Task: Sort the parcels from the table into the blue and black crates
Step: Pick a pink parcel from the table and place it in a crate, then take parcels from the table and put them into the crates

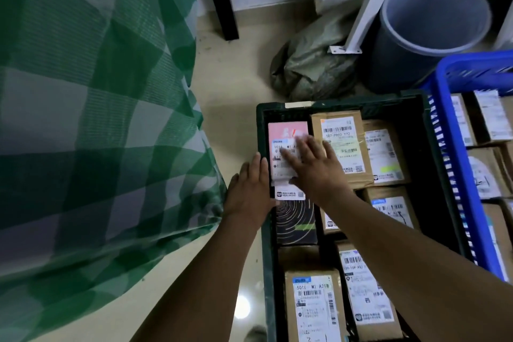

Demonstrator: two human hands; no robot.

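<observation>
Pink parcel point(288, 130), lying lengthwise up-frame against the left wall of the black crate point(262, 130), is pressed by the spread right hand point(316, 166), with the left hand point(249, 191) laid flat alongside.

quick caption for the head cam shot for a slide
Right hand flat on a pink parcel in the black crate, left hand at its edge, blue crate alongside.

A: Cloth point(83, 119) is showing green-and-white checks. Crates?
B: Logging black crate point(361, 103), blue crate point(456, 130), pink parcel point(288, 129). The black parcel point(295, 219) is showing pale concentric rings; brown parcels point(340, 147) are carrying white labels with black barcodes.
</observation>
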